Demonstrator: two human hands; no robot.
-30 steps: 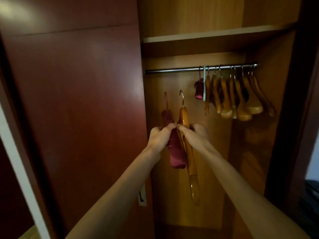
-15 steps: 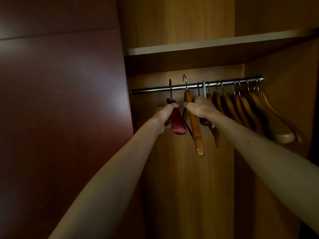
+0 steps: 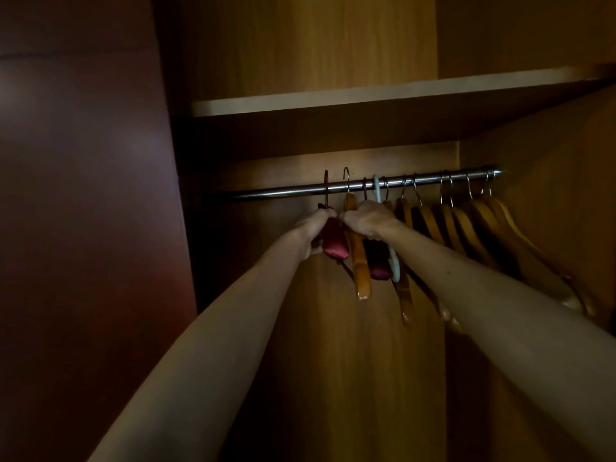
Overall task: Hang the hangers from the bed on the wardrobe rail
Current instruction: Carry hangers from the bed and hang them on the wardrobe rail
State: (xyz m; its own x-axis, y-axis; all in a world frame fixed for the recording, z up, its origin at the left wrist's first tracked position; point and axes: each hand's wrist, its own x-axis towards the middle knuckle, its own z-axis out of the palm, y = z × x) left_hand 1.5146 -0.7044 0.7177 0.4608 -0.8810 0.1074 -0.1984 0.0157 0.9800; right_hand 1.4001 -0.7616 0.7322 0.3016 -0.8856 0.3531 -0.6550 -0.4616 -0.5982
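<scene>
Left hand point(image 3: 315, 228) grips the red padded hanger point(image 3: 333, 241); right hand point(image 3: 365, 220) grips the wooden hanger point(image 3: 360, 261). Each is held just under its hook, likely for steering. Both hooks stand at the rail point(image 3: 266, 194), left of the hung hangers point(image 3: 466, 225). Whether they are seated, cannot tell.

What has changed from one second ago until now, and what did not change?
Both hands rose to the rail. The left hand brought up the padded red hanger, the right hand the wooden hanger; their hooks now reach over the rail. Neither grip has been released. The row of hung hangers stayed in place.
</scene>
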